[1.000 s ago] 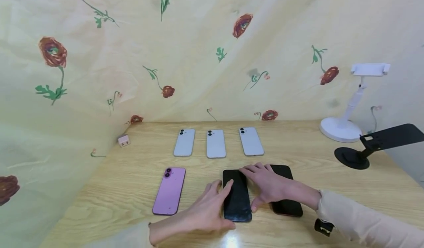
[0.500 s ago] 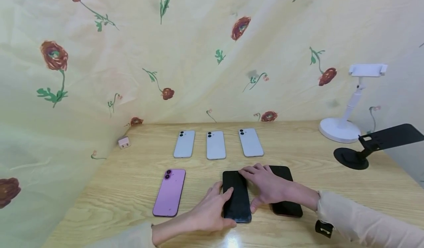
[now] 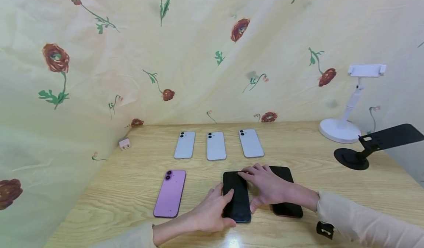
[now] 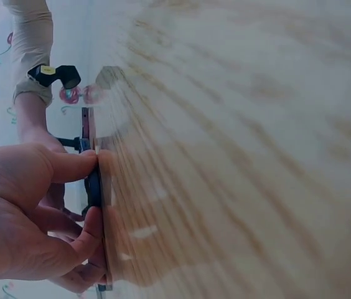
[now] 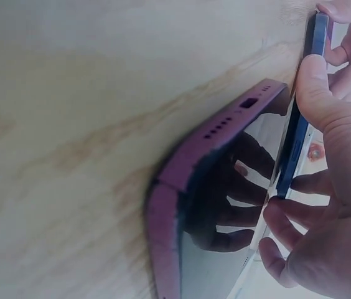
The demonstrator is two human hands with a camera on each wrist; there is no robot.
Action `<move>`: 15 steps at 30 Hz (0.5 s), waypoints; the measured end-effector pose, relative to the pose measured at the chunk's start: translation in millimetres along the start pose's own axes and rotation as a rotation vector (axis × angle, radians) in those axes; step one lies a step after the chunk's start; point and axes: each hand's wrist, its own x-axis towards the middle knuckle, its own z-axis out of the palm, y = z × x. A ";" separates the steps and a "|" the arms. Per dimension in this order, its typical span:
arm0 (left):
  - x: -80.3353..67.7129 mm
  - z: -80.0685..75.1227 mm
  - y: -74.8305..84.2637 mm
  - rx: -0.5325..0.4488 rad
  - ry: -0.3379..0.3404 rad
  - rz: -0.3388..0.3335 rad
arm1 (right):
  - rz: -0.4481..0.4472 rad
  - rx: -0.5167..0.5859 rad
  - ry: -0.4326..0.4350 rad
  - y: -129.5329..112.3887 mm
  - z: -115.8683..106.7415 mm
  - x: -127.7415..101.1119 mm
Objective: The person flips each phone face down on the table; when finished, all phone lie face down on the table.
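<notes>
A black phone (image 3: 236, 200) lies screen up on the wooden table (image 3: 331, 174), near the front middle. My left hand (image 3: 212, 211) grips its left edge, with the thumb at the near corner and the fingers over the screen. My right hand (image 3: 265, 185) holds the right edge, fingers across the top end and thumb on the side. In the left wrist view my left hand (image 4: 32, 212) pinches the thin phone (image 4: 93, 187). The right wrist view shows my right hand (image 5: 331, 205) curled round the phone's blue edge (image 5: 294, 143).
A second dark phone (image 3: 287, 207) with a pinkish rim (image 5: 225, 124) lies under my right wrist. A purple phone (image 3: 170, 192) sits front left. Three white phones (image 3: 216, 146) line the back. A pink plug (image 3: 124, 143), white stand (image 3: 341, 130) and black stand (image 3: 354, 158) flank them.
</notes>
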 end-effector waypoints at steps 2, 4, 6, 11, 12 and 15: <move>-0.3 -0.2 0.0 0.002 -0.003 0.003 | -0.005 0.003 0.010 -0.4 0.1 -0.6; -0.3 -0.7 0.2 -0.006 -0.007 0.004 | -0.010 0.005 0.021 -0.6 0.2 -1.1; -0.1 -1.1 0.3 -0.009 -0.012 0.003 | -0.013 0.006 0.032 -0.8 0.1 -1.3; 0.9 -3.5 1.0 0.016 -0.028 -0.001 | -0.017 0.008 0.049 -0.8 0.0 -1.8; 0.9 -3.7 1.2 0.016 -0.030 -0.004 | -0.017 0.008 0.052 -1.0 -0.2 -1.9; 1.1 -3.9 0.7 -0.003 -0.035 -0.006 | -0.017 0.009 0.060 -1.5 -0.6 -2.2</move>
